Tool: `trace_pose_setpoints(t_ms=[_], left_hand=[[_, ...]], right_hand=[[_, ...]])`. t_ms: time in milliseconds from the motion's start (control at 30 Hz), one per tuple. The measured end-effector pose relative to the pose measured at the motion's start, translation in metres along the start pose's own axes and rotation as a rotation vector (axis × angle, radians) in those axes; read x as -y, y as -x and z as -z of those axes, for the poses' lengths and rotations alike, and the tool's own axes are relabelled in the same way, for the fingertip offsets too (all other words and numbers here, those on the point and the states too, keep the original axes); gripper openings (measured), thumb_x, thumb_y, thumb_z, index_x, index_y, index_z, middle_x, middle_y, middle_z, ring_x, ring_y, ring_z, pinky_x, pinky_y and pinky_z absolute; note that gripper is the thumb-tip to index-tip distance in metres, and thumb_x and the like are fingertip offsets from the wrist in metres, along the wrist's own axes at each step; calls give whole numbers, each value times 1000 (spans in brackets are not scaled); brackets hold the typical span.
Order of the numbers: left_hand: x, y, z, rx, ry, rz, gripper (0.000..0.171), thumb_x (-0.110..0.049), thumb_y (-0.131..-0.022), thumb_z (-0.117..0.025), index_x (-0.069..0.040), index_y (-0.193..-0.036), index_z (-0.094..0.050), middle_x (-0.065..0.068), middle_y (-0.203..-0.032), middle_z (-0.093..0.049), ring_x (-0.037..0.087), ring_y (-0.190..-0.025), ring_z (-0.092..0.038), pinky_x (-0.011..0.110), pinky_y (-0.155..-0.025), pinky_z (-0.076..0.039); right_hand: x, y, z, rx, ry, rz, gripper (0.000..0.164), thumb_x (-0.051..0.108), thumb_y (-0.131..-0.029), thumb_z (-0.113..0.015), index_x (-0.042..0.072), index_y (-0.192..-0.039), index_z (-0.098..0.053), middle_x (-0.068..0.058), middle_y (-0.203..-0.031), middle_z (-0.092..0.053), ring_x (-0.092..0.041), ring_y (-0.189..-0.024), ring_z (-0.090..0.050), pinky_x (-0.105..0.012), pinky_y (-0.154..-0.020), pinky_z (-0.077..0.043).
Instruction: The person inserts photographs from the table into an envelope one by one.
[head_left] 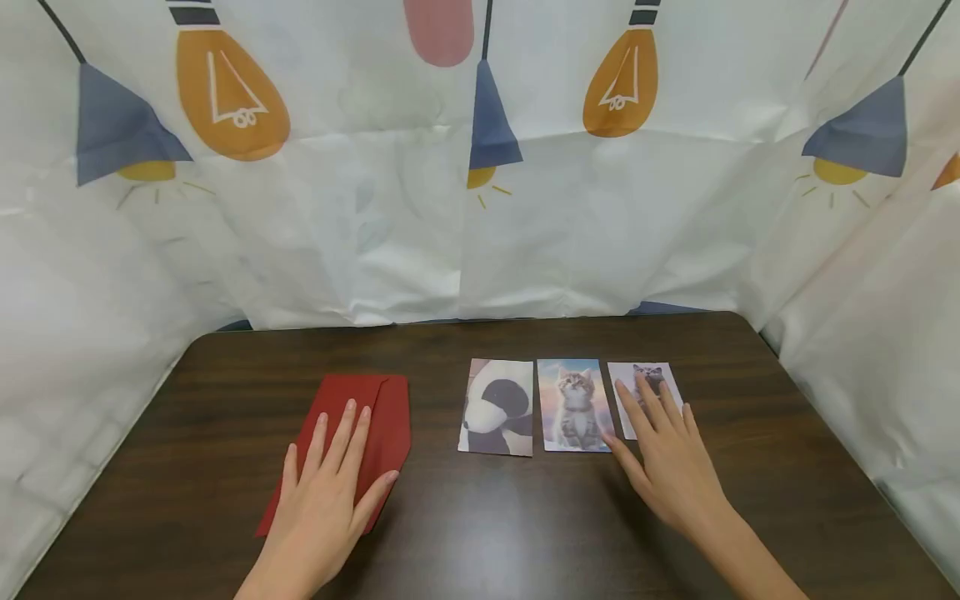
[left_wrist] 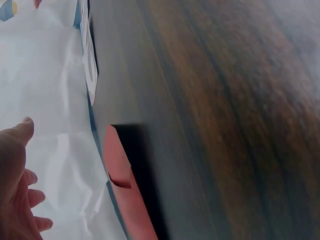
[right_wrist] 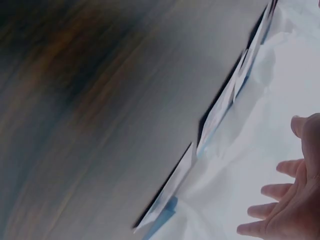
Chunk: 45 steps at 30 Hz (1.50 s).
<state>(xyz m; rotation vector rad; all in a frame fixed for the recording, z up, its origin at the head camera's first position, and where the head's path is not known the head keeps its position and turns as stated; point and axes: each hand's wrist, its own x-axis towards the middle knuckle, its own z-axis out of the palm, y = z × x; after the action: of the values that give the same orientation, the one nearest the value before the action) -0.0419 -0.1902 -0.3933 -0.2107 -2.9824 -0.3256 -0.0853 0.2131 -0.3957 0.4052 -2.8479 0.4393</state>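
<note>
A red envelope [head_left: 392, 425] lies on the left of the table, partly hidden under my left hand [head_left: 322, 500]. That hand is held flat with fingers stretched; in the left wrist view it appears raised above the envelope [left_wrist: 119, 162]. Three picture cards lie in a row further right: a black-and-white animal card [head_left: 480, 408], a kitten card [head_left: 576, 408] and a card with a grey cat picture [head_left: 651, 372]. My right hand [head_left: 667, 467], fingers spread, covers part of the grey cat card in the head view. The right wrist view shows this hand [right_wrist: 290, 200] apart from the cards.
The dark wooden table [head_left: 480, 517] has rounded far corners. A white curtain [head_left: 420, 250] printed with lamps and bulbs hangs behind it and along both sides.
</note>
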Motion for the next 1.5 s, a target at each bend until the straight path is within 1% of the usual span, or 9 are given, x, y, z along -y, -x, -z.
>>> trace_pose_setpoints(t_ms=[233,467,567,667,867,1167,1267,1500], left_hand=[[8,1,2,0,26,27,90,-54,-103,-61,-9,-169,-21,16,-176,-19,54,-156,-17,79,-114,-18],[16,1,5,2,37,75,95,-57,-102,-63,-10,-170,-16,19,-175,-16,60,-152,-15,82,-111,-17],[17,0,5,15,37,96,96,-58,-102,-62,-10,-170,-15,19,-175,-16,62,-151,-15,83,-109,-19],[19,-2,6,15,40,115,96,-57,-101,-63,-8,-169,-16,22,-174,-17,63,-149,-17,85,-105,-23],[22,-5,6,9,65,158,98,-54,-100,-67,-4,-167,-17,34,-165,-22,67,-141,-25,87,-99,-29],[28,-7,3,9,90,177,100,-55,-100,-67,-3,-167,-14,39,-161,-24,67,-135,-31,84,-92,-36],[29,-9,3,26,110,193,102,-57,-100,-66,-3,-168,-13,40,-161,-23,66,-135,-31,84,-91,-37],[35,-15,2,95,147,223,104,-60,-99,-65,-3,-168,-11,45,-159,-21,69,-134,-31,86,-91,-36]], right_hand=[[5,-10,-5,-21,5,28,69,36,-104,-67,9,-162,-41,-28,-166,-36,-58,-151,-31,-77,-115,-26],[11,-22,-10,-6,-27,28,70,36,-106,-63,9,-164,-37,-24,-169,-30,-56,-153,-27,-76,-117,-25],[14,-27,-12,2,-42,20,70,37,-106,-63,8,-164,-38,-24,-169,-31,-55,-153,-28,-75,-118,-25],[16,-31,-15,9,-58,21,69,36,-105,-64,7,-163,-39,-24,-168,-33,-55,-153,-28,-75,-118,-26],[18,-39,-20,-9,-79,49,69,34,-105,-66,4,-161,-40,-26,-167,-35,-56,-151,-32,-75,-115,-30],[20,-47,-27,-1,-94,60,71,33,-105,-66,4,-163,-37,-26,-165,-38,-53,-150,-35,-71,-116,-33],[20,-49,-28,1,-99,63,72,33,-104,-67,4,-163,-37,-27,-165,-39,-54,-150,-37,-69,-117,-34],[19,-53,-32,-13,-123,73,71,29,-103,-70,3,-162,-39,-27,-163,-41,-52,-148,-40,-66,-116,-37]])
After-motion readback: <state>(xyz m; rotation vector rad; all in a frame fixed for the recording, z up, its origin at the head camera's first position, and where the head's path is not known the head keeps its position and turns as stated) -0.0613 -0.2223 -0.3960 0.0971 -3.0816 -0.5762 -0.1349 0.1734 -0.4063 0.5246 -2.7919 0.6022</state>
